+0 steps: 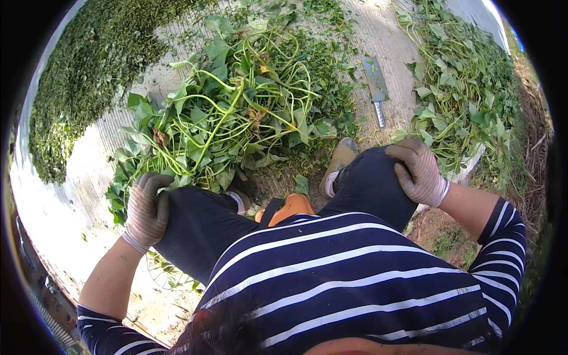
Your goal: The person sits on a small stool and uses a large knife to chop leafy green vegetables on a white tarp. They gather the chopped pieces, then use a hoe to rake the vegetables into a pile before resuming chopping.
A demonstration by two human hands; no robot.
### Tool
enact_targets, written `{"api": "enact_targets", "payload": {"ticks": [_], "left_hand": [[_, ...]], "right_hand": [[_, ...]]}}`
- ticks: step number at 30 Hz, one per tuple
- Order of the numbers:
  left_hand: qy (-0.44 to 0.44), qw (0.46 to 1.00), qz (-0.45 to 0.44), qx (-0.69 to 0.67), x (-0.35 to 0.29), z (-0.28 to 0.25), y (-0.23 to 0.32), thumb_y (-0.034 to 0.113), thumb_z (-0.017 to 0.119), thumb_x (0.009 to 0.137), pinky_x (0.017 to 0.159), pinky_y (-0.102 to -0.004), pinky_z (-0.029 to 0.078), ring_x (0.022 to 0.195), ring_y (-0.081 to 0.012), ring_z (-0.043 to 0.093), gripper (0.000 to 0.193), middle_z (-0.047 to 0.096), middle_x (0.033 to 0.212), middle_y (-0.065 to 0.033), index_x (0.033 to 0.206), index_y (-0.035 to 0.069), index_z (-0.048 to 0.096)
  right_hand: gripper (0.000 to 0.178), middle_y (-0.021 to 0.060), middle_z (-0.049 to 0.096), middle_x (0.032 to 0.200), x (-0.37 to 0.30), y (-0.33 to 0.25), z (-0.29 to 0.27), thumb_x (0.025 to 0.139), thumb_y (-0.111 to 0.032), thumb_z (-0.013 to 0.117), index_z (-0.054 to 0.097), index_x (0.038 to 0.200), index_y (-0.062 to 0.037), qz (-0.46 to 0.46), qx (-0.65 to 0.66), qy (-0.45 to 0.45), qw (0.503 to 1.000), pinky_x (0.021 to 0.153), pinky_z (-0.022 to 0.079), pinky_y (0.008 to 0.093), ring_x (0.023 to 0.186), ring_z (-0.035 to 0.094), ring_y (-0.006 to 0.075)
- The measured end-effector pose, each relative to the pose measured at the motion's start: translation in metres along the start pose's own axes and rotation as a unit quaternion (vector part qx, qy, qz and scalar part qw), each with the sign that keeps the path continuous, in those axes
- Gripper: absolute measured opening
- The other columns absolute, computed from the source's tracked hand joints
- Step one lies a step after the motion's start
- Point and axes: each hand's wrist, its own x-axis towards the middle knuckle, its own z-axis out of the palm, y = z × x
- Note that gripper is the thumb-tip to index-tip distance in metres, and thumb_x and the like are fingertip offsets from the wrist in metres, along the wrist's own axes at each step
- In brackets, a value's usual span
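Navy cloth with white stripes, the wearer's shirt, fills the lower middle, nearest the camera. Beyond the feet, left of centre, lies a loose pile of leafy vines: thick, pale yellow-green stems loop and cross over broad green leaves, with a few yellow and brown ones among them. Left hand, in a pale ribbed glove with greyed fingers, rests on the left knee close to the pile's near edge; its fingers are spread from the thumb and loosely bent over the knee. Right hand, gloved alike, lies on the right knee, fingers relaxed and curved over the dark trousers.

Right of the pile, a broad-bladed cleaver lies flat on the ridged concrete, handle toward the person. Past it, along the right, stretches a second heap of vines, leafy and tangled. Finely cut greenery covers much of the upper left. Between the thighs shows an orange object, partly hidden by the shirt; what it is, I cannot tell. Knees and trousers block part of the ground, while a brown shoe stands beside the main pile.
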Motion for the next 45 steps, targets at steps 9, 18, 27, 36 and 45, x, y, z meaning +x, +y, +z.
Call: {"api": "enact_targets", "payload": {"ticks": [9,18,27,36,45], "left_hand": [[0.107,0.982,0.066,0.140,0.010,0.014,0.040,0.002,0.060,0.084,0.085,-0.0484,0.047,0.098,-0.0408,0.058,0.025,0.062,0.104,-0.0180,0.108,0.006,0.062],[0.181,0.983,0.029,-0.023,0.030,0.039,-0.002,0.007,0.067,0.088,0.084,-0.0376,0.053,0.095,-0.0279,0.067,0.029,0.068,0.104,-0.0127,0.116,0.005,0.061],[0.186,0.982,0.002,-0.034,0.054,0.088,-0.001,0.005,0.064,0.091,0.085,-0.0364,0.053,0.093,-0.0253,0.066,0.023,0.069,0.101,-0.0118,0.113,0.005,0.062],[0.105,0.985,-0.064,0.122,0.058,0.090,-0.001,0.021,0.069,0.085,0.088,-0.0432,0.053,0.097,-0.0361,0.066,0.028,0.070,0.104,-0.0186,0.108,0.004,0.067],[-0.033,0.955,-0.227,0.189,0.146,0.140,-0.007,0.042,0.064,0.088,0.103,-0.0434,0.047,0.122,-0.0373,0.057,0.065,0.058,0.134,-0.0237,0.139,0.004,0.050]], "right_hand": [[0.028,0.0194,0.066,0.106,-0.020,-0.029,0.014,0.088,-0.009,0.061,0.062,0.116,-0.0054,0.028,-0.054,0.160,0.985,0.085,0.052,0.0458,0.095,0.063,0.0385],[0.031,0.0143,0.064,0.103,-0.086,-0.067,0.045,0.087,-0.007,0.063,0.063,0.117,-0.0062,0.096,-0.169,0.433,0.880,0.085,0.050,0.0458,0.094,0.061,0.0341],[0.017,0.0060,0.063,0.087,-0.031,-0.129,0.195,0.085,-0.024,0.057,0.062,0.090,-0.0081,-0.309,-0.093,-0.049,0.945,0.072,0.048,0.0379,0.078,0.062,0.0254],[0.026,0.0082,0.056,0.099,-0.033,-0.121,0.275,0.090,-0.030,0.051,0.058,0.103,-0.0091,-0.242,0.166,-0.120,0.948,0.079,0.044,0.0403,0.090,0.058,0.0253],[0.046,0.0213,0.068,0.110,-0.024,-0.111,0.253,0.098,-0.037,0.049,0.064,0.121,-0.0009,-0.214,0.133,-0.268,0.930,0.086,0.050,0.0416,0.107,0.063,0.0347]]}}
